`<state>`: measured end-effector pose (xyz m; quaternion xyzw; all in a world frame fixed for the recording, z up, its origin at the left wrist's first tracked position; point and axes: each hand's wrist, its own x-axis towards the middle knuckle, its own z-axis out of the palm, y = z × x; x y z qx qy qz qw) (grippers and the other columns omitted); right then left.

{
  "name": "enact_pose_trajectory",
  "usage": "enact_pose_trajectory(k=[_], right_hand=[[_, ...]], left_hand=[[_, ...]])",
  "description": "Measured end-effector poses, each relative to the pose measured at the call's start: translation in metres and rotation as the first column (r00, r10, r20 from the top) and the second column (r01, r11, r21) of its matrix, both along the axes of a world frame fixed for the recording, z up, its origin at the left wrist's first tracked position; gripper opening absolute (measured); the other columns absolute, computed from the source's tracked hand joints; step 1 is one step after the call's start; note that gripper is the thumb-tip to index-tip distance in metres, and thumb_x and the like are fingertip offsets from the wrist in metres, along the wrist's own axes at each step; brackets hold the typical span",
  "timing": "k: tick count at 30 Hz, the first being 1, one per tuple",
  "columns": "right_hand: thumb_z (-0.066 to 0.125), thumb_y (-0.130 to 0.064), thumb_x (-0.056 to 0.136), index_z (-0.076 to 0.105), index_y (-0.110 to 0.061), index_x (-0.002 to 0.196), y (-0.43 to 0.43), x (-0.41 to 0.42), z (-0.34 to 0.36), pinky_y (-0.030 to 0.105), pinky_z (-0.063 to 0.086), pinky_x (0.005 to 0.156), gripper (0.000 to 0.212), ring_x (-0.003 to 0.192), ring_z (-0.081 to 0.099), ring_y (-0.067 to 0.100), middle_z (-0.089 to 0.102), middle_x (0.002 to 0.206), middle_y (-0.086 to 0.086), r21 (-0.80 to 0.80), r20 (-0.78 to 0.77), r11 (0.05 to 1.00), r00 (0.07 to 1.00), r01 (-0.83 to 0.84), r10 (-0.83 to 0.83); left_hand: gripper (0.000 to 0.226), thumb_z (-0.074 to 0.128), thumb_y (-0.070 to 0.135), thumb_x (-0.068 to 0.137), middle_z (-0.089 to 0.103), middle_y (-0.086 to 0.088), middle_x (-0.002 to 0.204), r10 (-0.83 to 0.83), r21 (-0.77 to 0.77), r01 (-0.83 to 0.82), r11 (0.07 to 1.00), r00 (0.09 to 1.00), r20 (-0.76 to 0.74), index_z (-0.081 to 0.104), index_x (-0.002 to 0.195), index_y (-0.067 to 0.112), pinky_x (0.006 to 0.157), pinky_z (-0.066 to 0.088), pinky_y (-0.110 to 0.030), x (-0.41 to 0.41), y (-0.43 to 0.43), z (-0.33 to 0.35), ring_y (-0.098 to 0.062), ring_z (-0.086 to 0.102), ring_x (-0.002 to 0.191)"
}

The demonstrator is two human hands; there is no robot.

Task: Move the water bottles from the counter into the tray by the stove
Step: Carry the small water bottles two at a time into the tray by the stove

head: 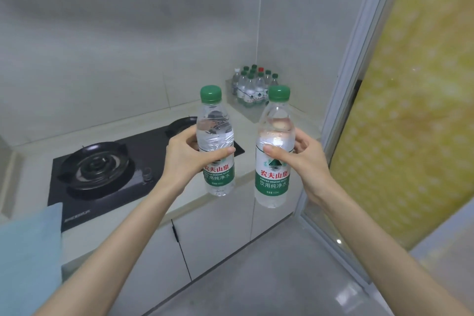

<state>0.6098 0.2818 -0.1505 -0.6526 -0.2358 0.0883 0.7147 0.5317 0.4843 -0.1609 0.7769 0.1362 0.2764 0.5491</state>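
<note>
My left hand [188, 155] grips a clear water bottle [215, 136] with a green cap and green label, held upright over the counter's front edge. My right hand [301, 158] grips a second, matching bottle [274, 174], upright and out past the counter over the cabinet front. Both bottles hang in the air, side by side and apart. In the far corner of the counter a clear tray [230, 91] holds several upright bottles [252, 88], most with green caps and one with a red cap.
A black gas stove [123, 174] with two burners lies in the counter [246, 120] left of the tray. Tiled walls close the corner. A yellow patterned sliding door [410, 110] stands at right. White cabinet doors and grey floor lie below. Blue cloth [28, 251] shows at lower left.
</note>
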Motion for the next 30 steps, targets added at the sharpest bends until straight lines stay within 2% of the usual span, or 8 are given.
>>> enact_pose_trajectory(k=[3, 8, 13, 16, 18, 21, 25, 30], right_hand=[[0.080, -0.007, 0.069, 0.067, -0.015, 0.105, 0.000, 0.043, -0.003, 0.013, 0.051, 0.066, 0.039, 0.085, 0.070, 0.004, 0.075, 0.092, -0.007, -0.019, -0.010, 1.000, 1.000, 0.004, -0.004], [0.079, -0.007, 0.068, 0.067, -0.016, 0.106, 0.008, 0.123, -0.011, 0.015, 0.052, 0.065, 0.041, 0.083, 0.071, 0.007, 0.076, 0.092, -0.006, -0.046, -0.032, 0.999, 0.999, 0.017, -0.019], [0.081, -0.014, 0.065, 0.067, -0.025, 0.101, 0.025, 0.219, -0.021, 0.016, 0.054, 0.066, 0.039, 0.083, 0.071, 0.005, 0.076, 0.089, -0.010, -0.081, -0.042, 0.995, 0.998, 0.052, -0.055], [0.082, -0.016, 0.065, 0.067, -0.027, 0.100, 0.036, 0.274, -0.024, 0.015, 0.054, 0.064, 0.040, 0.082, 0.071, 0.003, 0.075, 0.088, -0.013, -0.118, -0.044, 0.990, 0.996, 0.071, -0.077], [0.081, -0.012, 0.068, 0.066, -0.030, 0.098, 0.043, 0.314, -0.023, 0.012, 0.052, 0.060, 0.038, 0.077, 0.069, -0.001, 0.074, 0.082, -0.017, -0.135, -0.047, 0.988, 0.996, 0.075, -0.082], [0.082, -0.012, 0.070, 0.067, -0.026, 0.103, 0.054, 0.368, -0.021, 0.015, 0.053, 0.063, 0.039, 0.079, 0.070, 0.001, 0.075, 0.087, -0.013, -0.151, -0.034, 0.986, 0.996, 0.076, -0.082], [0.082, -0.015, 0.071, 0.065, -0.021, 0.114, 0.067, 0.437, -0.017, 0.025, 0.055, 0.075, 0.047, 0.092, 0.069, 0.010, 0.074, 0.101, -0.004, -0.160, 0.011, 0.983, 0.996, 0.093, -0.092], [0.082, -0.012, 0.070, 0.066, -0.022, 0.109, 0.088, 0.511, -0.013, 0.022, 0.055, 0.071, 0.043, 0.086, 0.071, 0.007, 0.074, 0.097, -0.007, -0.173, 0.056, 0.983, 0.997, 0.066, -0.057]], left_hand=[[0.046, 0.090, 0.020, 0.057, 0.074, 0.010, 0.091, 0.005, -0.001, -0.005, 1.000, 1.000, -0.003, 0.072, 0.099, 0.020, 0.063, 0.049, -0.007, 0.043, 0.004, -0.002, 0.004, 0.067, 0.080], [0.046, 0.091, 0.023, 0.056, 0.074, 0.011, 0.090, 0.001, 0.016, -0.001, 1.000, 1.000, -0.020, 0.073, 0.098, 0.021, 0.066, 0.050, -0.008, 0.123, 0.017, -0.013, 0.003, 0.068, 0.081], [0.046, 0.091, 0.026, 0.055, 0.073, 0.013, 0.091, -0.010, -0.008, 0.010, 1.000, 0.999, -0.045, 0.071, 0.096, 0.030, 0.070, 0.055, -0.015, 0.225, 0.036, -0.029, 0.002, 0.069, 0.081], [0.056, 0.091, 0.038, 0.046, 0.074, 0.009, 0.094, -0.017, -0.043, 0.015, 0.999, 0.998, -0.053, 0.072, 0.098, 0.030, 0.080, 0.058, -0.031, 0.278, 0.048, -0.034, -0.007, 0.070, 0.088], [0.058, 0.091, 0.039, 0.045, 0.075, 0.008, 0.095, -0.008, -0.063, 0.005, 0.998, 0.998, -0.058, 0.072, 0.099, 0.030, 0.083, 0.058, -0.035, 0.315, 0.056, -0.033, -0.010, 0.070, 0.090], [0.049, 0.092, 0.025, 0.054, 0.074, 0.008, 0.094, 0.007, -0.066, -0.010, 0.998, 0.999, -0.049, 0.071, 0.099, 0.027, 0.081, 0.057, -0.030, 0.367, 0.064, -0.026, -0.011, 0.069, 0.090], [0.048, 0.091, 0.024, 0.055, 0.074, 0.010, 0.092, 0.028, -0.040, -0.030, 0.999, 0.999, -0.043, 0.071, 0.097, 0.028, 0.079, 0.056, -0.028, 0.431, 0.075, -0.020, -0.009, 0.068, 0.090], [0.052, 0.092, 0.024, 0.054, 0.074, 0.008, 0.093, 0.085, -0.057, -0.086, 0.995, 0.996, -0.033, 0.072, 0.101, 0.023, 0.076, 0.056, -0.025, 0.489, 0.086, -0.020, -0.010, 0.069, 0.089]])
